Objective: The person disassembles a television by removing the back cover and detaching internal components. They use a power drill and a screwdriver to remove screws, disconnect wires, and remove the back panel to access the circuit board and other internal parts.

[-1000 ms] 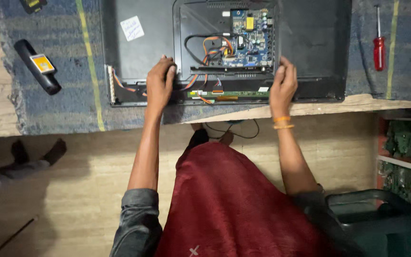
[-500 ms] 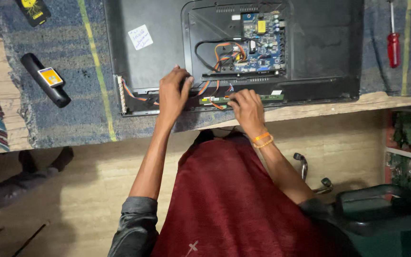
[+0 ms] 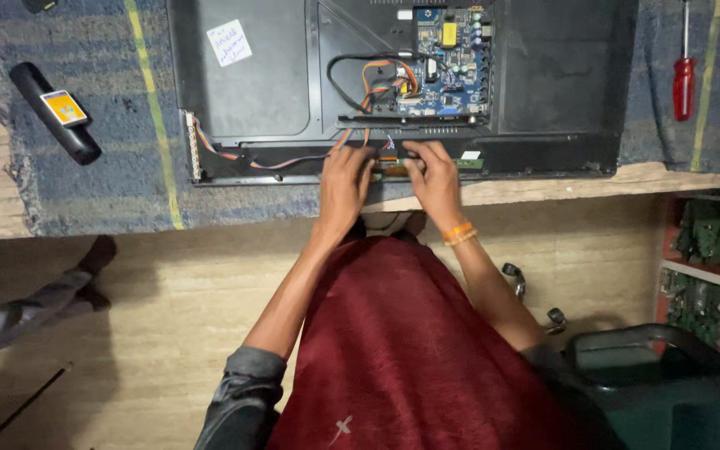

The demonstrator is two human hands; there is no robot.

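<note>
Head view: white label [image 3: 229,42], perhaps handwritten, top-left panel [image 3: 252,83].

Blue circuit board [image 3: 450,60], red screwdriver [image 3: 683,77], black TV chassis [image 3: 560,75]

circuit board [image 3: 450,62] sat in open panel [image 3: 543,83]; screwdriver [image 3: 683,79] lay right of it (remote [image 3: 53,112] left), both on mat [image 3: 110,183].

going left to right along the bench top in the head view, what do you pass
Black cylindrical torch with an orange label → yellow stripe on the blue mat → white paper sticker on the black panel → left hand → right hand → red-handled screwdriver
</note>
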